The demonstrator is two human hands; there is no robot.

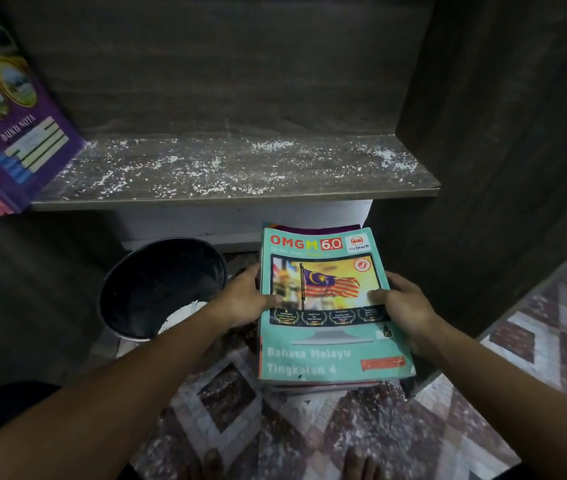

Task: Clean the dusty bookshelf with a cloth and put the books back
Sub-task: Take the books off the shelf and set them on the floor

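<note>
left hand (244, 299) and right hand (405, 304) clamp stack of books (327, 341) from both sides | bucket (152, 271) just left of grip holds white thing (185, 311)

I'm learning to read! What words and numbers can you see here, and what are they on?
"OMGM 6.0": top of the teal book.
"myteach": its white badge.
"Bahasa Melayu Tingkatan 4": lower on that cover.
"BUKU NOTA": purple notebook.
Small print on the teal cover: too blurred.

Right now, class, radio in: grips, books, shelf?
Left grip, right grip: each holding a side of the book stack. Shelf dusty, unwiped. Purple notebook leaning at shelf's left end.
</note>
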